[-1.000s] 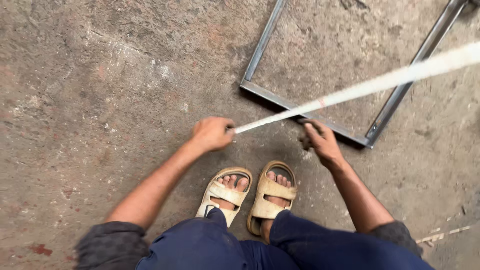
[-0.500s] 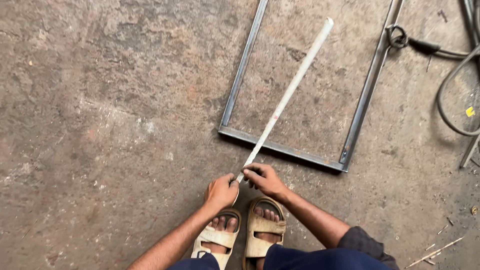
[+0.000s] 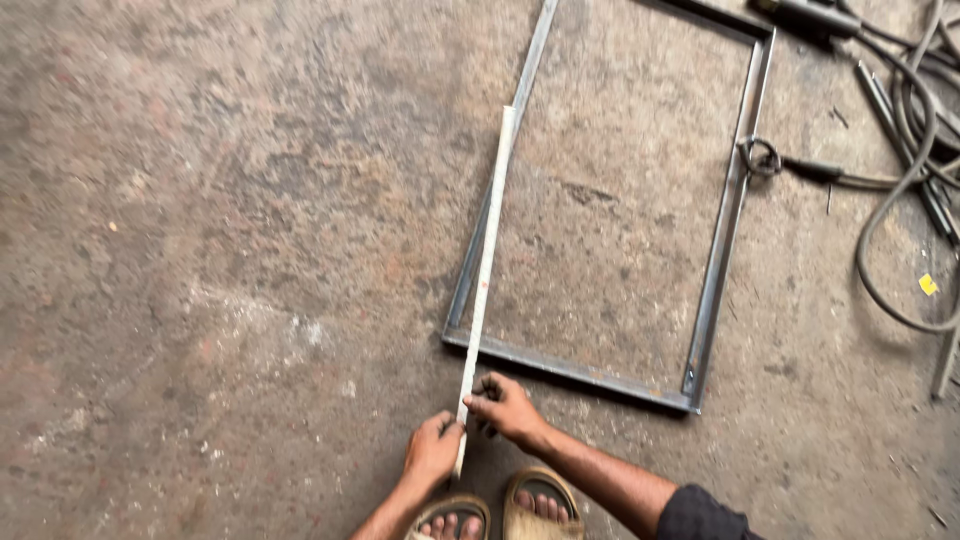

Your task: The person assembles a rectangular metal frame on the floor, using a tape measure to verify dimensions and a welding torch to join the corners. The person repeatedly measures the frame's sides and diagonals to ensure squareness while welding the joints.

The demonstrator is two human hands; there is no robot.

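Down at the bottom middle of the frame, both my hands are on the near end of a long pale strip [image 3: 487, 270], thin and straight like a flat rule or bar. My left hand [image 3: 432, 452] is curled around its very end, fingers closed on it. My right hand [image 3: 506, 405] sits just to the right and a little higher, fingertips pinched on the strip near where it meets the floor; I cannot tell how firmly that pinch bears down. From my hands the strip runs upward through the middle of the picture, leaning slightly right, and its far end stops near the upper middle. It lies along the left bar of a rectangular metal frame [image 3: 722, 240] that rests flat on the concrete floor [image 3: 220, 250], crossing the frame's lower left corner on the way up. The frame fills the centre and upper right of the view. A small ring clamp [image 3: 760, 157] grips its right bar, and a dark cable [image 3: 900, 200] runs off from it into a loop at the right edge. A small yellow scrap [image 3: 928, 284] lies far right. My sandalled feet [image 3: 500, 512] show at the bottom edge, just under my hands.
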